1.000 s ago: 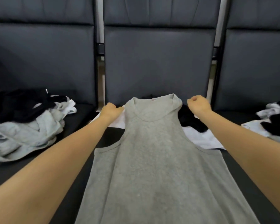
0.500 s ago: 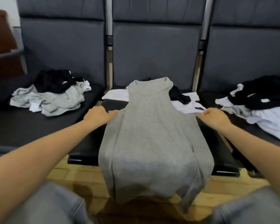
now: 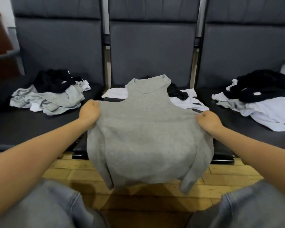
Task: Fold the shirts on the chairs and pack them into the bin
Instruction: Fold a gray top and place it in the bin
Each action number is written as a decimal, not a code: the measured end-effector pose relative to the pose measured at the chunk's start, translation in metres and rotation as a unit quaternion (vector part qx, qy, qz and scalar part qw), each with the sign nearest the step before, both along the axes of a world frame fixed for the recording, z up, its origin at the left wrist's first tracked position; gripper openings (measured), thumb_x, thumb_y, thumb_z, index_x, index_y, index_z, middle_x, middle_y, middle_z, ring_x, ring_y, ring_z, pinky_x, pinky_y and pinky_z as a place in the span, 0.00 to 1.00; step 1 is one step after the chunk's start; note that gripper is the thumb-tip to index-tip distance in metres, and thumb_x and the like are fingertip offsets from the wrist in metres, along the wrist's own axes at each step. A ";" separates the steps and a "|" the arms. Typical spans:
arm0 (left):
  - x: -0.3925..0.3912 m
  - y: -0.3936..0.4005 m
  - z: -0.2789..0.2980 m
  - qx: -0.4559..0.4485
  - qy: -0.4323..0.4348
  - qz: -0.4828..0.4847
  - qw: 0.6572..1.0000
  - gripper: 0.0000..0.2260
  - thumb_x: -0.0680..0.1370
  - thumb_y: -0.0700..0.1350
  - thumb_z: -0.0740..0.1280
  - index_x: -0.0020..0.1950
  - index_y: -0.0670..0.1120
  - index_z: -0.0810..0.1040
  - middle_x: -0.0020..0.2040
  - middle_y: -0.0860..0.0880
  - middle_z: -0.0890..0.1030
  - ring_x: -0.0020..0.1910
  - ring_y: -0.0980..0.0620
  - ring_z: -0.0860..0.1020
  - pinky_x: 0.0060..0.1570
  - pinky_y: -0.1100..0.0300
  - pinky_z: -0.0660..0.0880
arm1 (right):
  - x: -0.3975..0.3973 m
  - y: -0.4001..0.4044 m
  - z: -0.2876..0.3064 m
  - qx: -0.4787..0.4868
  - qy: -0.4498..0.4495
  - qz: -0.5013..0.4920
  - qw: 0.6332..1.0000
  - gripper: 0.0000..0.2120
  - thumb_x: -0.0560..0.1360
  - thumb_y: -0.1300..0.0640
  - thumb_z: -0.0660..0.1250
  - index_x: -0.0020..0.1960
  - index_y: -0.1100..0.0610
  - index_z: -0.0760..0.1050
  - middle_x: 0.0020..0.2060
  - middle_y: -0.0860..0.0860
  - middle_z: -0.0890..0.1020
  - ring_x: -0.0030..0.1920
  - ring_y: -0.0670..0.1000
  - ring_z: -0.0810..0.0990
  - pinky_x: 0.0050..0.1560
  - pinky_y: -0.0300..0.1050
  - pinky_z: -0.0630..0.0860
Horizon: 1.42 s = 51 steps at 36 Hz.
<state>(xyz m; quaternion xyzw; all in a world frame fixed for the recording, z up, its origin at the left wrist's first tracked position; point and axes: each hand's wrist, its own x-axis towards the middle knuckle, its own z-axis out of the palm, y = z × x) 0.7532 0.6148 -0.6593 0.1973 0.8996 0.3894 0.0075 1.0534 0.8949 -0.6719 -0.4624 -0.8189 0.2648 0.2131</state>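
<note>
A grey sleeveless shirt lies spread over the middle chair seat, its neck toward the backrest and its lower part hanging over the front edge. My left hand grips the shirt's left side just under the armhole. My right hand grips the right side at the same height. Under the shirt's top lie a white garment and a black one. No bin is in view.
A heap of grey, black and white clothes sits on the left chair. Another heap of black and white clothes sits on the right chair. Wooden floor shows below the seats, with my grey-trousered knees at the bottom.
My hands moved from the shirt's shoulders down to its sides below the armholes and now grip the fabric there. The view pulled back, showing all three chairs.
</note>
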 end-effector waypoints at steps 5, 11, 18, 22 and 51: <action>-0.024 -0.022 -0.013 -0.091 0.141 -0.051 0.984 0.13 0.84 0.46 0.53 0.48 0.38 0.69 0.47 0.33 0.78 0.48 0.33 0.76 0.44 0.47 0.68 | 0.012 0.021 0.002 0.081 -0.105 -0.006 0.991 0.15 0.79 0.48 0.62 0.42 0.59 0.73 0.37 0.53 0.76 0.44 0.57 0.75 0.42 0.48 0.69; -0.017 -0.011 -0.026 -0.140 0.164 -0.095 0.972 0.12 0.84 0.46 0.52 0.43 0.41 0.65 0.39 0.39 0.76 0.38 0.39 0.74 0.37 0.51 0.65 | -0.007 0.015 -0.006 0.106 -0.123 0.010 0.987 0.13 0.80 0.46 0.61 0.47 0.56 0.71 0.42 0.52 0.75 0.45 0.55 0.74 0.44 0.47 0.68; -0.005 -0.010 -0.024 -0.129 0.138 -0.089 0.978 0.12 0.82 0.48 0.56 0.44 0.40 0.68 0.35 0.45 0.74 0.38 0.40 0.74 0.34 0.52 0.63 | -0.023 0.005 -0.020 0.194 -0.164 0.040 0.966 0.15 0.81 0.46 0.58 0.56 0.58 0.72 0.50 0.56 0.80 0.51 0.60 0.78 0.42 0.47 0.68; 0.003 -0.021 -0.013 -0.124 0.046 -0.112 0.985 0.13 0.79 0.54 0.63 0.51 0.43 0.72 0.42 0.47 0.79 0.42 0.47 0.77 0.37 0.54 0.68 | -0.021 0.006 -0.020 0.196 -0.170 0.039 0.965 0.15 0.81 0.47 0.58 0.56 0.58 0.72 0.49 0.56 0.80 0.49 0.59 0.79 0.42 0.47 0.70; 0.062 -0.093 0.011 -0.010 0.012 -0.064 0.998 0.10 0.83 0.46 0.57 0.45 0.43 0.69 0.37 0.46 0.74 0.33 0.50 0.70 0.36 0.54 0.65 | -0.003 0.014 -0.015 0.170 -0.190 0.075 0.964 0.11 0.80 0.60 0.58 0.61 0.59 0.72 0.58 0.58 0.78 0.56 0.61 0.76 0.50 0.50 0.71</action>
